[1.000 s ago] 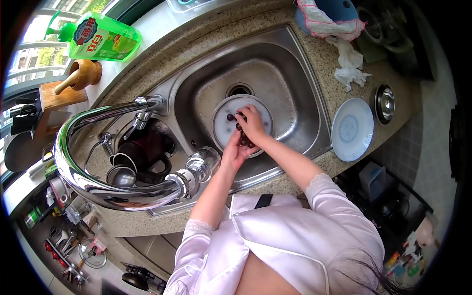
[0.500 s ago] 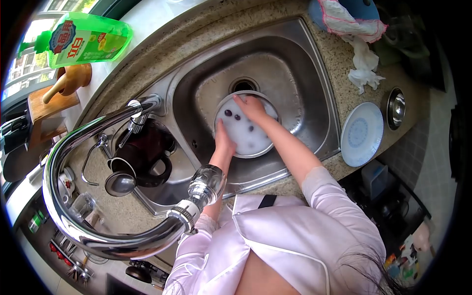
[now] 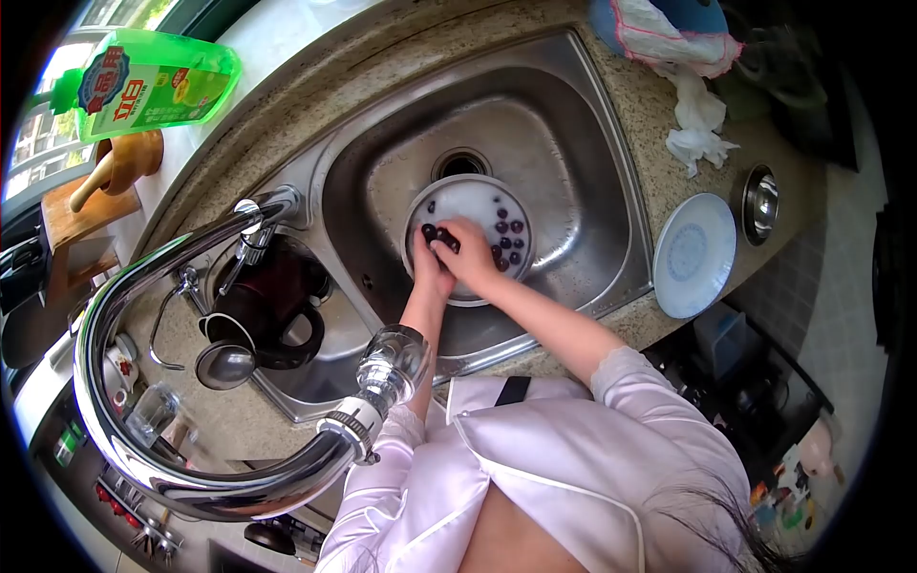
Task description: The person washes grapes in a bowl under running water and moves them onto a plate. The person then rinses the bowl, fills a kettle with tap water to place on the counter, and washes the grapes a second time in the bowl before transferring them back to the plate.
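A round metal bowl (image 3: pixel 526 215) of cloudy white water sits in the steel sink, just below the drain. Several dark purple grapes (image 3: pixel 516 227) show in the water, mostly along its right side. My left hand (image 3: pixel 431 270) is cupped at the bowl's left side with a few grapes in it. Fingers curled, my right hand (image 3: pixel 468 255) presses against those grapes from the other side, close against the left. How many grapes lie between my palms is hidden.
A chrome faucet (image 3: pixel 86 382) arches across the left foreground. In the small side basin stands a dark pot (image 3: pixel 272 296). A white plate (image 3: pixel 695 256) and a metal bowl (image 3: pixel 760 204) are on the right counter. A green soap bottle (image 3: pixel 158 84) lies upper left.
My hands have come together at the bowl's left side, the right moving left and down. Grapes are now gathered between them, and more grapes show on the right of the bowl.
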